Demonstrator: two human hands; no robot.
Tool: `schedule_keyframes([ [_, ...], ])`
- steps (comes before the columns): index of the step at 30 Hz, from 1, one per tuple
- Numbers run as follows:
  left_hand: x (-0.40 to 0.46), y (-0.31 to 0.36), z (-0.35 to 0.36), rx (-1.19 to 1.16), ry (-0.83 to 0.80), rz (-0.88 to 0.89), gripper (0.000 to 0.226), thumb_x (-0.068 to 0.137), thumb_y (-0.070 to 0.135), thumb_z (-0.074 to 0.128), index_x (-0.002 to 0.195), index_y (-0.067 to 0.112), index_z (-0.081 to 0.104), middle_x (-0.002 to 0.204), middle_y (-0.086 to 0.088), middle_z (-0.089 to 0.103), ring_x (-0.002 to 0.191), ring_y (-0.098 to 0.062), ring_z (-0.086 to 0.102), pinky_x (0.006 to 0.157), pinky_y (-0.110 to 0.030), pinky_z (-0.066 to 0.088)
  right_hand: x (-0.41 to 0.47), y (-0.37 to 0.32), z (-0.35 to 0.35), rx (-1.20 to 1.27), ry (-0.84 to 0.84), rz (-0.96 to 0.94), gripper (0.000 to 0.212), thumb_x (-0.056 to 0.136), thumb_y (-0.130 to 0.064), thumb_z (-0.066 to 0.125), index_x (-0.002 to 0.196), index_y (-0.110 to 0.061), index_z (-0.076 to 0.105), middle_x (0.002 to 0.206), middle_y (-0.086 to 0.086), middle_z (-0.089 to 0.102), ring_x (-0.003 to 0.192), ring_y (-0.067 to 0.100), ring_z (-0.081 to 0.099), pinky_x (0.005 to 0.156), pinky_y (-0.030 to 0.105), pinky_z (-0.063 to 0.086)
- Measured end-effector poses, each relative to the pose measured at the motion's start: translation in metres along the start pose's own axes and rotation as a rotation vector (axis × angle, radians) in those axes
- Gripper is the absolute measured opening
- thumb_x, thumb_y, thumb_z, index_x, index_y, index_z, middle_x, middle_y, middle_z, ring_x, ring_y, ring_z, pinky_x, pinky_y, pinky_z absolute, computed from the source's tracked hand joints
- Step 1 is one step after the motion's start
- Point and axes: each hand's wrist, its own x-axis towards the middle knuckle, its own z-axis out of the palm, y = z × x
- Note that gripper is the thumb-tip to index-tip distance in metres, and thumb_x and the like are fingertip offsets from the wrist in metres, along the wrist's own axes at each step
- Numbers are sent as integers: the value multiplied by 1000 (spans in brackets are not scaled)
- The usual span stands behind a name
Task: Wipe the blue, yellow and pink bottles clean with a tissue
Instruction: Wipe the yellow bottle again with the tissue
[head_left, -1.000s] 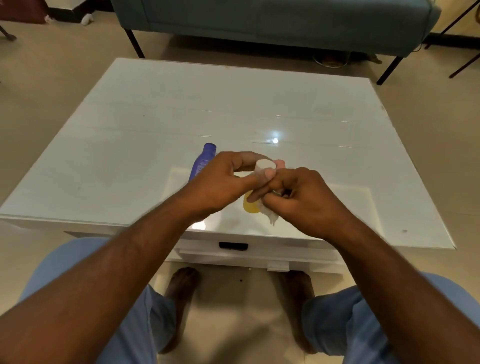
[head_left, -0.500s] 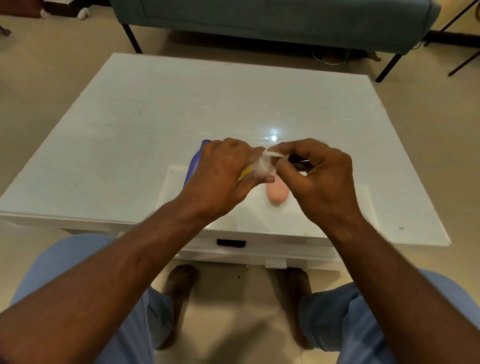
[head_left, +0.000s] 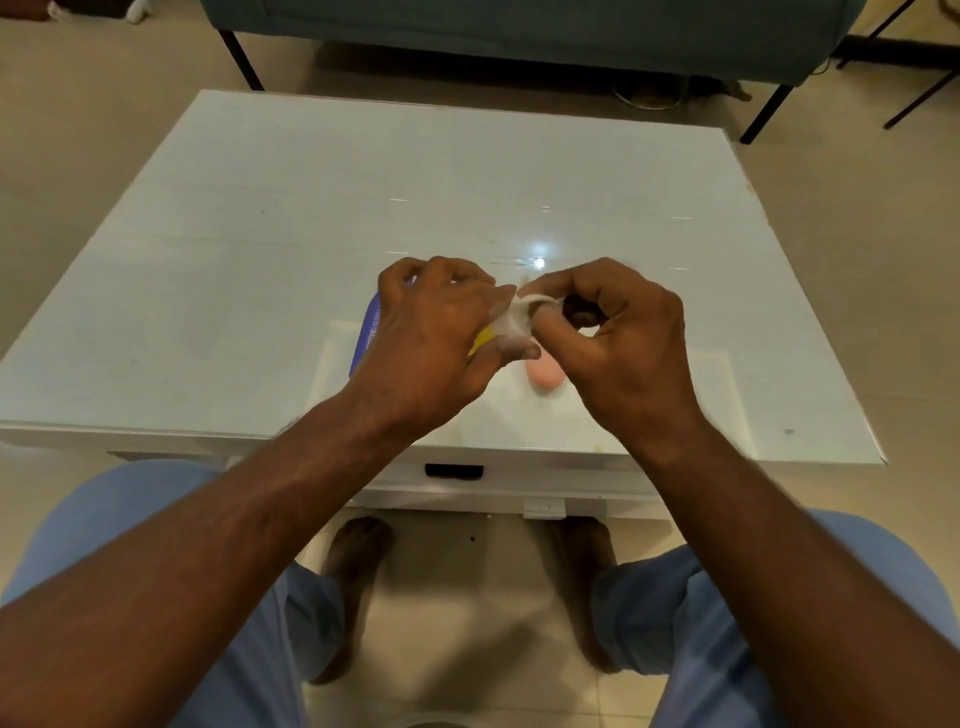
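Observation:
My left hand (head_left: 431, 338) grips the yellow bottle (head_left: 482, 339) above the white table; only a sliver of yellow shows under the fingers. My right hand (head_left: 618, 332) pinches a crumpled white tissue (head_left: 514, 319) against the bottle's top end. The blue bottle (head_left: 366, 332) lies on the table, mostly hidden behind my left hand. The pink bottle (head_left: 544, 373) lies on the table below and between the two hands, partly covered.
The white glossy table (head_left: 260, 260) has a drawer handle (head_left: 453, 471) at its near edge. A teal sofa (head_left: 519, 26) on dark legs stands beyond the table. My knees and bare feet are under the near edge.
Both hands have lifted and moved farther out over the table. The yellow bottle got turned inside my left hand, the tissue shifted to its top end, and the pink bottle came into view.

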Motion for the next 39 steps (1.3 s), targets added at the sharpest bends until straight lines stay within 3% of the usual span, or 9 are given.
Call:
schedule_keyframes([
  [6,-5,4,-3,-13,45,0,44,93,54,49,121,26,69,119,3,71,125,-23,56,107,-51,21,-3,-4,1,12,-40,-42,12,86,-28,71,92,-19,78,88,-3,76,82,9,65,71,16,52],
  [11,-3,3,-4,-69,92,-62,51,87,63,56,125,30,68,123,6,69,127,-18,53,106,-46,21,1,1,-2,-91,30,29,10,84,-30,72,91,-26,78,88,-8,75,88,14,64,75,35,55],
  [15,-5,4,-4,-64,83,-26,43,90,52,56,120,26,70,120,2,72,126,-22,55,107,-49,19,-6,-4,4,-70,-5,-94,7,84,-25,73,87,-20,74,87,-5,73,85,18,64,76,37,54],
  [20,-2,5,-5,-58,94,-40,47,88,59,56,122,30,69,121,6,71,128,-18,53,107,-47,17,-1,0,2,-119,41,-12,6,81,-32,71,86,-30,72,86,-5,74,89,19,63,75,36,53],
  [24,-4,5,-2,-40,85,-28,40,91,55,55,119,31,70,120,8,71,128,-16,52,110,-44,13,-7,-6,9,-75,3,-99,7,84,-25,74,87,-18,75,85,-5,72,86,19,63,77,33,50],
  [28,-1,3,-3,-107,140,-104,44,85,64,62,118,37,70,118,15,70,126,-9,50,107,-44,17,2,-1,5,-137,40,23,13,83,-30,71,90,-20,77,88,-4,74,91,17,63,78,35,54],
  [34,-5,8,0,-114,127,-112,38,88,56,68,119,36,70,120,12,69,127,-10,49,108,-44,17,-2,-8,8,-92,26,-73,5,84,-24,74,87,-26,71,87,-5,73,89,19,64,78,35,53],
  [37,-3,8,-2,-139,140,-169,48,80,67,68,118,38,71,119,17,66,122,1,39,109,-48,24,5,0,2,-154,45,20,9,82,-31,71,88,-26,76,87,-8,74,95,17,64,81,38,54],
  [39,-2,4,-6,-163,181,-155,42,80,64,70,113,40,71,111,21,63,115,8,33,107,-49,27,2,0,0,-146,19,-6,15,81,-36,71,86,-22,76,85,-6,74,93,18,64,80,35,53],
])
